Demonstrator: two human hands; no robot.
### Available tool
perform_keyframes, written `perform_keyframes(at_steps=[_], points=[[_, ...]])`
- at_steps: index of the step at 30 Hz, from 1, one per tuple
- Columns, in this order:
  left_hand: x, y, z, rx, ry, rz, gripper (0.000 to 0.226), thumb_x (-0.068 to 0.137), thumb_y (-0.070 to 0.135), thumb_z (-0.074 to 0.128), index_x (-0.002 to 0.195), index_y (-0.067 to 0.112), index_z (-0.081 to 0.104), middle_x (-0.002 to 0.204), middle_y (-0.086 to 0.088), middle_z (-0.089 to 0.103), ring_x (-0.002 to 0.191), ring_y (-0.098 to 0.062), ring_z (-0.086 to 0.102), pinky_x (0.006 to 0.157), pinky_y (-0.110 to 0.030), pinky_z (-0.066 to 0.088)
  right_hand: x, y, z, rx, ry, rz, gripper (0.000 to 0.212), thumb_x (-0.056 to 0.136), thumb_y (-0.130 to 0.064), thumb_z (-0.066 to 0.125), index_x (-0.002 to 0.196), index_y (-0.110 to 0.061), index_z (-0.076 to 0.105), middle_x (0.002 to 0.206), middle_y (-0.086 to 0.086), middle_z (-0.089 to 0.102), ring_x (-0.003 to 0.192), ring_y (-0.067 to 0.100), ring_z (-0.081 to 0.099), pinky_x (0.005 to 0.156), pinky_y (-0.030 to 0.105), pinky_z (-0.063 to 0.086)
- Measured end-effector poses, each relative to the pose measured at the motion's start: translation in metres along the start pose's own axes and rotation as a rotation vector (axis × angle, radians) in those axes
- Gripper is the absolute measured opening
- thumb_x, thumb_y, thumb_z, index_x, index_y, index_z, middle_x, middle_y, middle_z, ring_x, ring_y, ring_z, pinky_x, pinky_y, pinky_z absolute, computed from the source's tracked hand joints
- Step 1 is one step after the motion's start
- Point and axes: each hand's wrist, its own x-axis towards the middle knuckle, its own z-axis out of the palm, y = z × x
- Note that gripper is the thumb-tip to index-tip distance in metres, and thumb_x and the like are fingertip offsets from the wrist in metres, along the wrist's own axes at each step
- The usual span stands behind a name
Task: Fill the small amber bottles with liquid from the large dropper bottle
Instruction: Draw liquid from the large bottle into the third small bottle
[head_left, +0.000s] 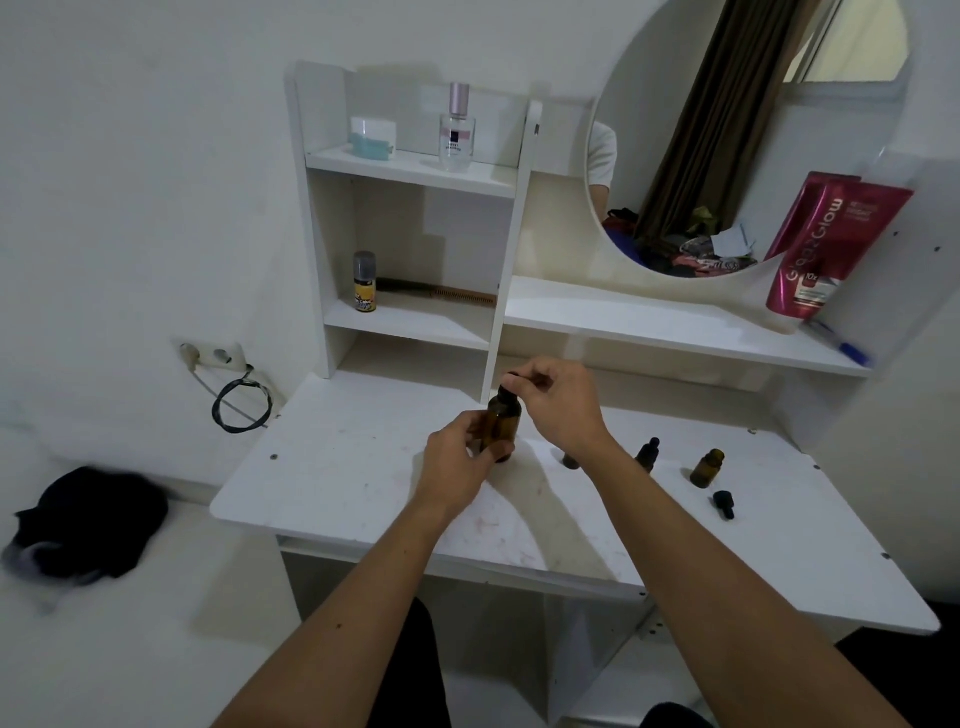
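Now the left hand (457, 457) grips the large amber bottle (501, 423) around its lower body, fingers curled on the side at 9 o'clock of the glass, and holds it upright over the white desk (337, 467); whether the base touches the desk I cannot tell. The right hand (558, 402) is directly above and at 3 o'clock of the bottle neck, and its thumb and first fingers pinch the black dropper cap (514, 378) at the bottle mouth. Whether the cap is screwed on or loose cannot be told. At about 4 o'clock from the big bottle, beyond the right wrist, a small amber bottle with a black dropper top (648, 454) stands on the desk. Further in the same direction stands an open small amber bottle (706, 468), and just at 5 o'clock of it a loose black dropper (723, 504) lies on its side. Another small dark thing is partly hidden under the right wrist, and I cannot tell what it is.
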Motion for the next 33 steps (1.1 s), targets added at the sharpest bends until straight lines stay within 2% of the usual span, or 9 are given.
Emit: perform_keyframes(at_steps=[6, 8, 11, 14, 17, 21, 26, 30, 33], points=[[-0.002, 0.004, 0.0, 0.009, 0.007, -0.02, 0.049, 0.09, 0.03, 0.079, 0.134, 0.017, 0.062, 0.123, 0.002, 0.071, 0.111, -0.015, 0.066, 0.101, -0.027, 0.051, -0.002, -0.005, -0.006, 0.063, -0.039, 0.021, 0.005, 0.095, -0.022, 0.076, 0.094, -0.019, 0.081, 0.087, -0.011, 0.077, 0.077, -0.011, 0.067, 0.069, 0.001, 0.047], [-0.002, 0.004, 0.0, 0.006, 0.006, -0.029, 0.05, 0.089, 0.03, 0.079, 0.134, 0.017, 0.062, 0.123, 0.002, 0.071, 0.112, -0.016, 0.065, 0.104, -0.032, 0.053, -0.001, -0.009, -0.012, 0.112, -0.031, 0.015, 0.004, 0.095, -0.024, 0.076, 0.097, -0.025, 0.08, 0.09, -0.013, 0.078, 0.084, -0.006, 0.071, 0.074, 0.003, 0.049], [-0.004, 0.005, -0.001, 0.012, 0.004, -0.039, 0.051, 0.089, 0.032, 0.079, 0.135, 0.018, 0.061, 0.124, 0.002, 0.071, 0.113, -0.016, 0.065, 0.103, -0.032, 0.052, 0.002, -0.018, -0.027, 0.159, 0.003, -0.019, 0.01, 0.096, -0.026, 0.075, 0.104, -0.022, 0.08, 0.096, -0.01, 0.079, 0.091, -0.002, 0.072, 0.079, 0.005, 0.051], [-0.006, 0.005, 0.001, 0.02, 0.008, -0.039, 0.054, 0.089, 0.034, 0.079, 0.137, 0.019, 0.06, 0.127, 0.003, 0.07, 0.117, -0.017, 0.064, 0.105, -0.032, 0.051, 0.002, -0.023, -0.044, 0.146, 0.023, -0.061, 0.015, 0.096, -0.026, 0.075, 0.108, -0.02, 0.08, 0.099, -0.009, 0.079, 0.097, 0.003, 0.073, 0.091, 0.016, 0.055], [-0.013, 0.007, 0.005, 0.018, 0.056, -0.054, 0.062, 0.087, 0.036, 0.081, 0.142, 0.021, 0.055, 0.138, 0.003, 0.064, 0.125, -0.017, 0.06, 0.11, -0.04, 0.049, -0.004, -0.021, -0.058, 0.207, 0.087, -0.074, 0.015, 0.097, -0.023, 0.074, 0.109, -0.018, 0.08, 0.101, -0.006, 0.08, 0.1, 0.008, 0.074, 0.096, 0.025, 0.057], [-0.02, 0.009, 0.007, -0.005, 0.15, -0.075, 0.063, 0.086, 0.031, 0.083, 0.14, 0.02, 0.053, 0.14, -0.001, 0.063, 0.127, -0.019, 0.06, 0.11, -0.041, 0.049, -0.008, -0.02, -0.072, 0.352, 0.191, -0.07, 0.013, 0.098, -0.02, 0.073, 0.109, -0.017, 0.079, 0.102, 0.0, 0.08, 0.099, 0.014, 0.076, 0.095, 0.028, 0.059], [-0.04, 0.017, 0.015, -0.061, 0.25, -0.085, 0.052, 0.085, 0.031, 0.083, 0.129, 0.021, 0.056, 0.126, 0.002, 0.067, 0.114, -0.016, 0.064, 0.101, -0.034, 0.054, -0.017, -0.016, -0.094, 0.39, 0.245, -0.064, 0.017, 0.099, -0.017, 0.071, 0.112, -0.008, 0.077, 0.1, 0.003, 0.081, 0.091, 0.009, 0.077, 0.084, 0.017, 0.056], [-0.059, 0.031, 0.041, -0.121, 0.148, -0.039, 0.042, 0.086, 0.032, 0.083, 0.119, 0.027, 0.058, 0.112, 0.011, 0.067, 0.103, -0.006, 0.065, 0.088, -0.014, 0.051, -0.034, 0.005, -0.125, 0.324, 0.294, -0.041, 0.016, 0.099, -0.021, 0.072, 0.111, -0.013, 0.078, 0.101, -0.001, 0.081, 0.097, 0.012, 0.077, 0.092, 0.024, 0.058], [-0.068, 0.046, 0.075, -0.159, -0.003, 0.01, 0.042, 0.086, 0.031, 0.083, 0.121, 0.024, 0.061, 0.11, 0.012, 0.067, 0.101, -0.003, 0.065, 0.088, -0.017, 0.055, -0.049, 0.026, -0.152, 0.248, 0.33, -0.025, 0.013, 0.098, -0.024, 0.073, 0.108, -0.018, 0.079, 0.1, -0.004, 0.081, 0.1, 0.015, 0.077, 0.099, 0.035, 0.059]])
